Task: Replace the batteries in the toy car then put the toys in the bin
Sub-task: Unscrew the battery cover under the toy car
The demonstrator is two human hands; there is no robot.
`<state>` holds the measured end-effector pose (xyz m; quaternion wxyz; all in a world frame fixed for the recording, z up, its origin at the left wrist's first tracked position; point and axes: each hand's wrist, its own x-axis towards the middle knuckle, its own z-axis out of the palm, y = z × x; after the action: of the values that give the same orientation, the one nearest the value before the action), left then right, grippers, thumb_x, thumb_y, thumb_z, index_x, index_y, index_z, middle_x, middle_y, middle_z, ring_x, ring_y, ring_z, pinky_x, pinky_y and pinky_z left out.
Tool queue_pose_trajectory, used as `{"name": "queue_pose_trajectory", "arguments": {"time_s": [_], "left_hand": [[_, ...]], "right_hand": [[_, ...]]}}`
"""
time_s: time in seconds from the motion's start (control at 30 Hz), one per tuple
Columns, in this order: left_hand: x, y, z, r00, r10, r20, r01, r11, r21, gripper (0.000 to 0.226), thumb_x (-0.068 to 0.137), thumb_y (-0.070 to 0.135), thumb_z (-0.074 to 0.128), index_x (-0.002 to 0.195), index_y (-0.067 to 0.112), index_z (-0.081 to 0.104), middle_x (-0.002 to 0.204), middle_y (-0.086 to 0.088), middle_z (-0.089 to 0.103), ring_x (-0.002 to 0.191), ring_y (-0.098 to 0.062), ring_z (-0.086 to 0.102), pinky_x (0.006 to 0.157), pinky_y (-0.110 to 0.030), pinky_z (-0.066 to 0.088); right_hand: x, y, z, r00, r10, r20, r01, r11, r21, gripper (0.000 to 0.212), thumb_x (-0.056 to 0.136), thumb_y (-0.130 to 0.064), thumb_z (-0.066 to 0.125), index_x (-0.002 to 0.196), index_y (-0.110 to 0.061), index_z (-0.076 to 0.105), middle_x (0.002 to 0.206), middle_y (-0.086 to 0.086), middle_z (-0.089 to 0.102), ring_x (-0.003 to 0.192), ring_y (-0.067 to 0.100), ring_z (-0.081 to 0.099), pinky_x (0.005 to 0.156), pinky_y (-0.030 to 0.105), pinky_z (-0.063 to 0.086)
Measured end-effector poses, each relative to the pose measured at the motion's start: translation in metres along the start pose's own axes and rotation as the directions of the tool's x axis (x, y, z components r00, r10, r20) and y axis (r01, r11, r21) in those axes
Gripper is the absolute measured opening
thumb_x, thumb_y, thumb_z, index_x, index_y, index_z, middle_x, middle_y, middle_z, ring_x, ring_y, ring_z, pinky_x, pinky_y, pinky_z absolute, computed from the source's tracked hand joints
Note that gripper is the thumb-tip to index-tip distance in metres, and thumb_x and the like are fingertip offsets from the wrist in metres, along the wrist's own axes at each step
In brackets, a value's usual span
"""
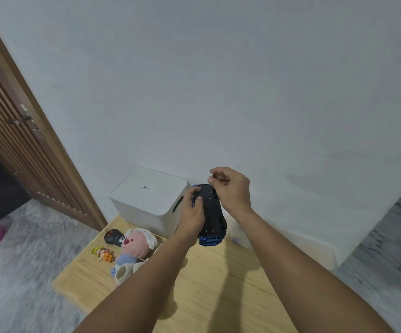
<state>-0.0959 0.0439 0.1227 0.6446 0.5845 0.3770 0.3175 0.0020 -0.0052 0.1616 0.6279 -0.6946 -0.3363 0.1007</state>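
Observation:
A blue toy car (211, 212) is held upside down above the wooden table (209, 284), its black underside facing me. My left hand (192, 212) grips the car's left side, thumb on the underside. Above the car's far end, my right hand (230, 188) has its fingers curled, pinching something small and dark that I cannot make out. The white bin (146, 203) stands with its lid on at the table's back left, just left of the car.
On the table's left side lie a black remote control (113, 237), a pink plush toy (132, 248) and a small yellow-orange figure (102, 254). A clear plastic container (239, 236) sits behind the car, by the white wall. A wooden slatted door (22, 131) is at left.

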Motion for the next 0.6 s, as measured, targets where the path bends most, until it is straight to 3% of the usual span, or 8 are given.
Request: {"name": "queue_pose_trajectory", "arguments": {"time_s": [0.17, 0.3, 0.37, 0.47, 0.6], "left_hand": [[0.000, -0.002, -0.002, 1.000, -0.030, -0.003, 0.030, 0.999, 0.036, 0.025, 0.102, 0.019, 0.035, 0.117, 0.029, 0.052, 0.118, -0.009, 0.060, 0.098, -0.033, 0.065, 0.068, -0.038, 0.059], [0.000, -0.006, -0.003, 1.000, -0.019, -0.007, 0.019, 0.999, 0.050, 0.027, 0.101, 0.015, 0.035, 0.119, 0.025, 0.053, 0.115, -0.006, 0.059, 0.095, -0.025, 0.063, 0.067, -0.033, 0.056], [0.000, -0.009, -0.003, 1.000, -0.027, -0.005, 0.028, 0.998, 0.056, 0.029, 0.101, 0.013, 0.034, 0.120, 0.024, 0.053, 0.114, -0.004, 0.059, 0.097, -0.023, 0.061, 0.075, -0.037, 0.057], [0.000, -0.014, -0.003, 0.999, -0.038, 0.010, 0.037, 0.997, 0.074, 0.030, 0.100, 0.014, 0.033, 0.120, 0.026, 0.052, 0.115, -0.004, 0.058, 0.103, -0.026, 0.061, 0.089, -0.046, 0.055], [-0.002, -0.018, -0.003, 1.000, 0.022, 0.009, -0.023, 0.991, 0.135, 0.029, 0.101, 0.011, 0.033, 0.122, 0.022, 0.051, 0.107, 0.007, 0.056, 0.093, -0.010, 0.058, 0.071, -0.022, 0.051]], "right_hand": [[0.004, -0.002, -0.005, 1.000, 0.019, -0.021, -0.018, 0.998, 0.057, 0.025, 0.094, -0.002, 0.051, 0.098, -0.018, 0.069, 0.088, -0.002, 0.069, 0.077, 0.012, 0.069, 0.074, 0.018, 0.053], [0.007, 0.005, -0.012, 0.980, 0.084, 0.181, -0.028, 0.955, -0.296, 0.029, 0.092, -0.004, 0.047, 0.096, -0.014, 0.074, 0.093, -0.006, 0.068, 0.086, 0.009, 0.061, 0.079, 0.019, 0.046], [0.004, 0.013, -0.013, 0.945, 0.115, 0.307, 0.040, 0.889, -0.456, 0.023, 0.088, -0.009, 0.054, 0.095, -0.013, 0.076, 0.096, -0.003, 0.071, 0.089, 0.012, 0.062, 0.080, 0.023, 0.049], [-0.005, 0.020, -0.014, 0.915, 0.137, 0.379, 0.098, 0.836, -0.540, 0.014, 0.087, -0.016, 0.065, 0.093, -0.014, 0.077, 0.087, -0.004, 0.067, 0.087, 0.014, 0.062, 0.081, 0.028, 0.051], [-0.013, 0.031, -0.009, 0.930, 0.142, 0.339, 0.080, 0.822, -0.563, 0.012, 0.087, -0.018, 0.068, 0.093, -0.017, 0.078, 0.095, -0.001, 0.071, 0.090, 0.017, 0.064, 0.082, 0.030, 0.052]]}}
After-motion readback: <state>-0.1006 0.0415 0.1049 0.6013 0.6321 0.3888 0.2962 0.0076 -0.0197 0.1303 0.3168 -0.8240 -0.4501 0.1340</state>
